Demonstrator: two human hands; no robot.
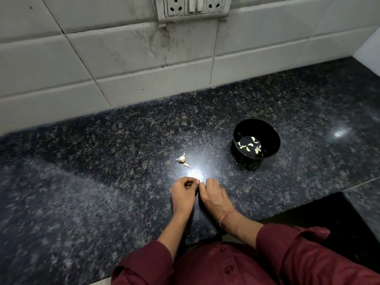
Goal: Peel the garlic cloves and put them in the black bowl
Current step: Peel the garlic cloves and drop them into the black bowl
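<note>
A person stood at a dark speckled worktop [86, 182] and looked down at two hands. The left hand [183, 190] and the right hand [212, 195] were close together, just above the worktop, near its front edge. The fingers of both hands were curled in, and the tips met in the middle. If something small was pinched between them, it was hidden by the fingers, so I could not tell if they held anything. A bright spot of light shone on the worktop right behind the fingertips. A little way behind the left hand lay a small piece of garlic [182, 158] with its pale skin still on. Just beside it, a bit nearer the hands, lay a thin pale bit [187, 165]; I could not tell if it was a clove or only skin. The black bowl [272, 130] stood upright on the worktop, to the right of the hands and farther back, well apart from them. Several peeled cloves [249, 146] lay at the bottom of it. The person wore dark red sleeves [287, 239], and a thin thread [225, 216] was tied round the right wrist. Behind the worktop rose a white tiled wall [123, 58], marked with dark stains, and a socket [193, 6] sat high up on it.
</note>
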